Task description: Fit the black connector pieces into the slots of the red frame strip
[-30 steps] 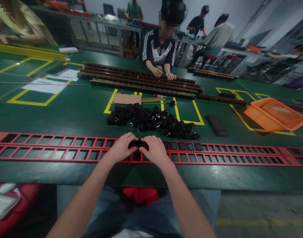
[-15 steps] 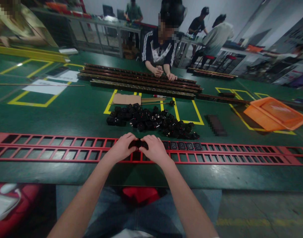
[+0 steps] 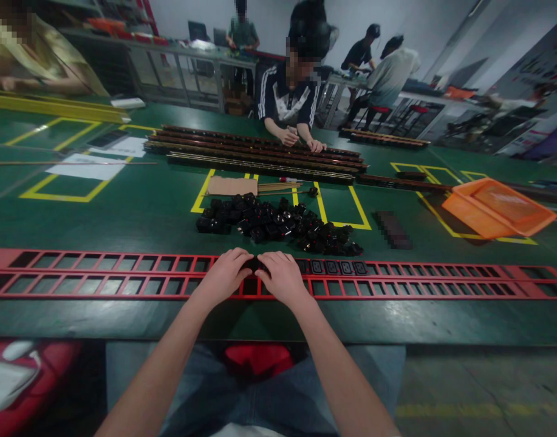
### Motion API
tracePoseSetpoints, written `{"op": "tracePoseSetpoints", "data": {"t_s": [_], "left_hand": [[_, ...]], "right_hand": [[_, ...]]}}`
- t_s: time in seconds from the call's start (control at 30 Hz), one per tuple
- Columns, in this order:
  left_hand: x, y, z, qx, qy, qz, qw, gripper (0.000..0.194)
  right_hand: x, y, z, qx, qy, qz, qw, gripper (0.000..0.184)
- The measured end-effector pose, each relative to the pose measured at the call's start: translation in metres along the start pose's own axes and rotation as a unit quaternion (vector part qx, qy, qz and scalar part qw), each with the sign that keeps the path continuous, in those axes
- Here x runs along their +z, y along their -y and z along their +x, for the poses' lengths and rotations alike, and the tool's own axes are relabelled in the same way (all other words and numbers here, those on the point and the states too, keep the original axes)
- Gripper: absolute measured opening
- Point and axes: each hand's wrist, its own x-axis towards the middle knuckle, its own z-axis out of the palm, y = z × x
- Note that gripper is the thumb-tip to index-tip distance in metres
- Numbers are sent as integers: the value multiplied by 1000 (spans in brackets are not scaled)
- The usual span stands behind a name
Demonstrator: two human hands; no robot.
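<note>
A long red slotted frame (image 3: 509, 274) lies across the near side of the green table, with two rows of rectangular openings. Over its middle, my left hand (image 3: 224, 276) and my right hand (image 3: 282, 276) meet with fingertips closed around a small black socket (image 3: 255, 264), which sits at the upper row. Fingers cover most of that piece, so its seating cannot be made out. Just right of my right hand, several black sockets (image 3: 331, 267) sit in the upper row of openings. Beyond the frame lies a loose heap of black sockets (image 3: 278, 221).
An orange basket (image 3: 499, 209) stands tilted at the right, near a dark pixelated slab (image 3: 393, 230). Behind the heap are a cardboard piece (image 3: 231, 186) and long dark rails (image 3: 260, 161). A co-worker (image 3: 290, 97) leans over the rails; white papers (image 3: 84, 165) lie left.
Both hands stay pinched on the socket at the same spot on the frame. The view has shifted slightly; the co-worker opposite still has both hands at the rails.
</note>
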Motion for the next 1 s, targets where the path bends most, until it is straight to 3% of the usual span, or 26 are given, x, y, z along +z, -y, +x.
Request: {"op": "tracePoseSetpoints", "data": {"t_s": [0.43, 0.57, 0.8, 1.0], "left_hand": [[1, 2, 2, -1, -4, -21, 1000, 30], [-10, 2, -5, -5, 16, 48, 999, 34], [-44, 34, -43, -91, -16, 157, 983, 44], [-48, 38, -53, -130, -60, 183, 973, 42]], "right_hand": [[-1, 0, 4, 36, 5, 17, 999, 30], [0, -2, 2, 28, 3, 12, 1000, 31], [-5, -6, 5, 13, 39, 6, 999, 33], [-10, -16, 2, 14, 55, 3, 998, 32]]}}
